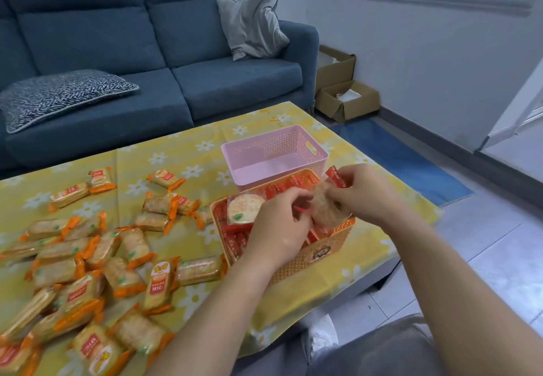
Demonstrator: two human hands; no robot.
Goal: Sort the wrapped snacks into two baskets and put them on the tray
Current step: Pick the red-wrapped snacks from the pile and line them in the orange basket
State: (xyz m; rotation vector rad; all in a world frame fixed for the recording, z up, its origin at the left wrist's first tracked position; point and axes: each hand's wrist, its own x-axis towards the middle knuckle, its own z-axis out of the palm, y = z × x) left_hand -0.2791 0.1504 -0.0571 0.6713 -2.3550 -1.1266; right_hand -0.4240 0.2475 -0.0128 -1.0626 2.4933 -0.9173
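Observation:
An orange basket near the table's right edge holds several red-wrapped snacks and one round white cracker pack. Behind it stands a pink basket with nothing visible inside. Above the orange basket, my left hand and my right hand both grip a red-wrapped round snack. Several orange-wrapped cracker packs lie scattered over the left of the table. No tray is in view.
The table wears a yellow flowered cloth. A blue sofa with a grey cushion and a patterned cushion stands behind it. Cardboard boxes and a blue mat lie on the floor to the right. My knee is at bottom right.

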